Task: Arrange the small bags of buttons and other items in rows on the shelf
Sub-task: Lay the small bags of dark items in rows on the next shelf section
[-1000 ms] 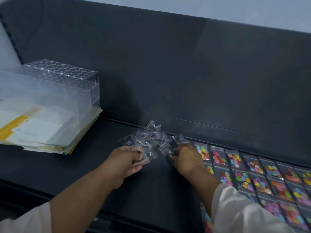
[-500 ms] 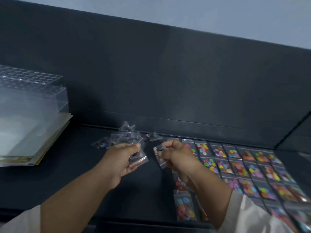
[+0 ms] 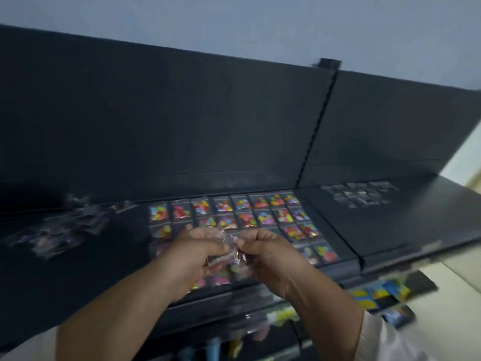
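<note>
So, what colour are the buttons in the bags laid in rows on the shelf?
Buttons are multicoloured: yellow, pink, red, blue. Head view.

Dim, motion-blurred indoor view. Pale blue-grey wall (image 3: pixel 260 22) across the top. Below it, tall dark back panel (image 3: pixel 169 113) of a shelving unit, split in two by a slotted upright post (image 3: pixel 316 131) capped with a small dark block. At the foot of the panels, flat dark shelf (image 3: pixel 86 269) running left to right. Far right, pale cream surface (image 3: pixel 466 162), too blurred to tell as wall or floor.
</note>
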Available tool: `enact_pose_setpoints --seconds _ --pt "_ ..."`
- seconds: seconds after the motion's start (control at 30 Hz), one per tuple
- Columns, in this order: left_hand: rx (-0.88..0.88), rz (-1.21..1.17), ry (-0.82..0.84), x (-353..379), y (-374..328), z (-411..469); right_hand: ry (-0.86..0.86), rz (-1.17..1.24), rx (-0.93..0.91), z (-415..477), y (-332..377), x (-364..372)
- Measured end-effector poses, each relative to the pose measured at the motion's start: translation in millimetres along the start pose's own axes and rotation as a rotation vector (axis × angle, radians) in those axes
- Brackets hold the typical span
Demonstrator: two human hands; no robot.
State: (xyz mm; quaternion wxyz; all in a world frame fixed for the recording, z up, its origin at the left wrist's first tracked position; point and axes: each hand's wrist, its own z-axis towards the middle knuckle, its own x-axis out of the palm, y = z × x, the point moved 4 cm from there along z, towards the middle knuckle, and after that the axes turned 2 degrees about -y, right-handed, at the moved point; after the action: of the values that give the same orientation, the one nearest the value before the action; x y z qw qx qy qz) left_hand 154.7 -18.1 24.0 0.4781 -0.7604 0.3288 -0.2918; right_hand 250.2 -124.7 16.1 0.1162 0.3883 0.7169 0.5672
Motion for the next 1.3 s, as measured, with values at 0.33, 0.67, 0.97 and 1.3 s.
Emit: enact_pose_setpoints --seconds 0.33,0.67,0.97,1.3 --pt "0.102 0.212 0.176 184.3 38.6 -45.5 -0.251 0.059 -0.119 -123.4 10.3 -166.8" --pt "-0.005 0.177 0.35 330.4 59.3 -73.2 -0.46 0.042 -0.142 -216.9 25.6 -290.3" --pt "-0.018 0.273 0.401 402.7 60.5 -36.5 -0.654 -0.12 -0.129 -222.7 44.2 -357.2" --pt "-0.065 0.282 0.353 465.7 27.7 82.9 -0.677 0.064 -0.068 -136.6 97.2 -430.5"
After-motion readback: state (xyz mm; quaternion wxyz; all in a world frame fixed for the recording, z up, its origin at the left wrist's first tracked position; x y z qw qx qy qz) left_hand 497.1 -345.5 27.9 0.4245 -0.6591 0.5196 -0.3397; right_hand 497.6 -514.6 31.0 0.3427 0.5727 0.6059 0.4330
